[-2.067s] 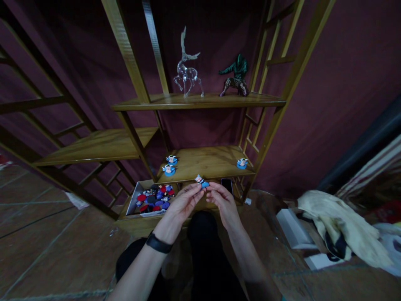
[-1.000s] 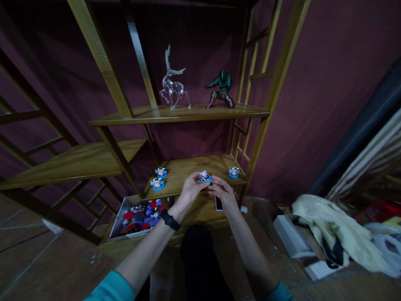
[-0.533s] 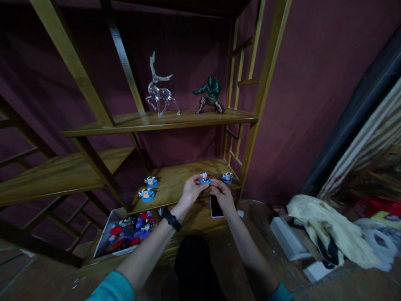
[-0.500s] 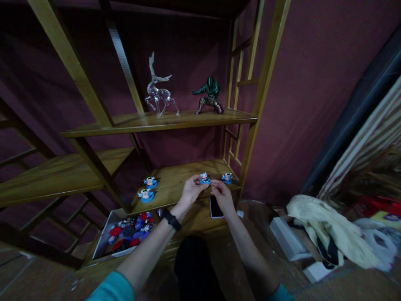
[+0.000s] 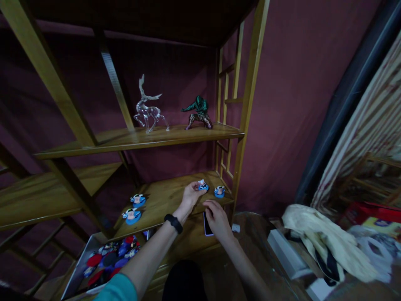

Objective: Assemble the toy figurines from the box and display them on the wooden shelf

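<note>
My left hand (image 5: 191, 197) is closed on a small white-and-blue figurine (image 5: 203, 185) with a round blue base, at the right part of the lower shelf (image 5: 166, 190). Whether the base touches the wood I cannot tell. Just in front of the shelf edge, my right hand (image 5: 217, 219) hovers with bent fingers, thumb apart from them, holding nothing. A similar blue-based figurine (image 5: 219, 192) stands to the right of the held one. Two more, a rear figurine (image 5: 138, 200) and a front figurine (image 5: 131, 215), stand at the shelf's left end.
On the upper shelf (image 5: 175, 142) stand a clear deer ornament (image 5: 150, 110) and a crouching green figure (image 5: 199, 112). A box (image 5: 75, 267) of red and purple figurines sits low left. Below my right hand lies a phone (image 5: 206, 228). Pale cloth (image 5: 322, 238) lies at right.
The left hand has moved the figurine deeper onto the shelf, beside the right-hand one. My right hand has come away from it toward me. The view has tilted up and shifted right.
</note>
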`<action>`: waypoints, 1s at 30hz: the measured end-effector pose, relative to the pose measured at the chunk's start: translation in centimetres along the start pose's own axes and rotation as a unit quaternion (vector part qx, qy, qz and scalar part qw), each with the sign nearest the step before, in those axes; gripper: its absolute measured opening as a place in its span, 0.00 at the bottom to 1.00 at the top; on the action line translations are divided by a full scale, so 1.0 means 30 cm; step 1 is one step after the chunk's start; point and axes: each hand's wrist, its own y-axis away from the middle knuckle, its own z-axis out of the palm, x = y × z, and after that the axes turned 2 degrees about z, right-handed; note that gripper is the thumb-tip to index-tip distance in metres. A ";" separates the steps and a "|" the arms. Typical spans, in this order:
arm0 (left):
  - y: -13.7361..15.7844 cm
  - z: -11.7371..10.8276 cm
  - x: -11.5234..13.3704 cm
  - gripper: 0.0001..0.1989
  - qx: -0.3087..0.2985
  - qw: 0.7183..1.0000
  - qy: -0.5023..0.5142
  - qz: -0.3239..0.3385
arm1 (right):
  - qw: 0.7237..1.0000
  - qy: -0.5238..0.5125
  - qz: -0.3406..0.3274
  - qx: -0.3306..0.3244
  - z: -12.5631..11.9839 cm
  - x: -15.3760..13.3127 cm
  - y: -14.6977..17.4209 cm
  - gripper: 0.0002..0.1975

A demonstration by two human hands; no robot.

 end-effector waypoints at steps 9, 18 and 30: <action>-0.143 0.110 -0.048 0.19 0.011 0.998 -0.059 0.020 | 0.995 0.086 -0.033 -0.047 -0.027 -0.037 0.022 0.22; -0.229 0.162 -0.112 0.15 -0.035 0.989 -0.130 0.060 | 0.990 0.126 -0.053 -0.036 0.015 0.026 0.041 0.25; -0.206 0.165 -0.086 0.14 -0.044 0.971 -0.227 0.059 | 0.991 0.119 -0.054 -0.041 0.012 0.022 0.052 0.28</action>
